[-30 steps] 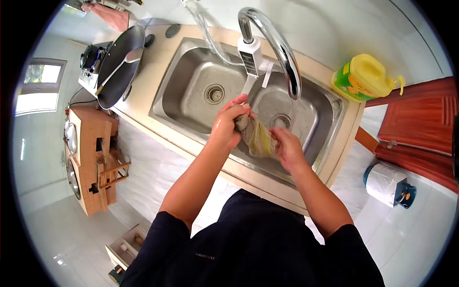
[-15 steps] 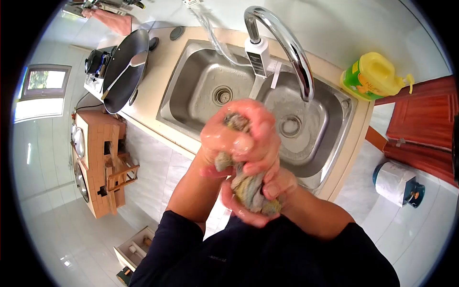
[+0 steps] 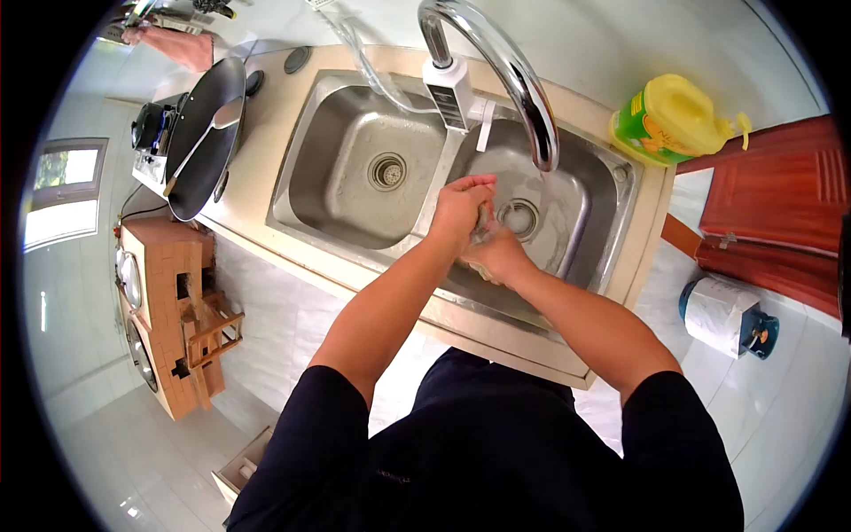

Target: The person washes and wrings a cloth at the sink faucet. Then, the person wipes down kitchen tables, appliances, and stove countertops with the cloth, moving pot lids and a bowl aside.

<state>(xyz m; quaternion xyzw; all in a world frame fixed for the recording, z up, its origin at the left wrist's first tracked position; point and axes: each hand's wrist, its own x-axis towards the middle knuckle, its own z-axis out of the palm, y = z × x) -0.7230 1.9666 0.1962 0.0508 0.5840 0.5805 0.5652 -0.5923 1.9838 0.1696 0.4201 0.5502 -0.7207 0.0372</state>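
Cannot see most of the cloth [image 3: 481,232], covered by left hand [image 3: 459,213] and right hand [image 3: 502,255]. Cannot fully read the bottle label [image 3: 654,131], nor see the whole box [image 3: 238,467] behind the sleeve [image 3: 306,426].

left hand [image 3: 463,213] and right hand [image 3: 501,255] curled close together, forearms [image 3: 387,306] extended forward, angled inward

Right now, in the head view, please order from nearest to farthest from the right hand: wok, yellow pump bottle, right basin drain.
1. Right basin drain, just beyond the right hand
2. Yellow pump bottle, on the right
3. Wok, at far left
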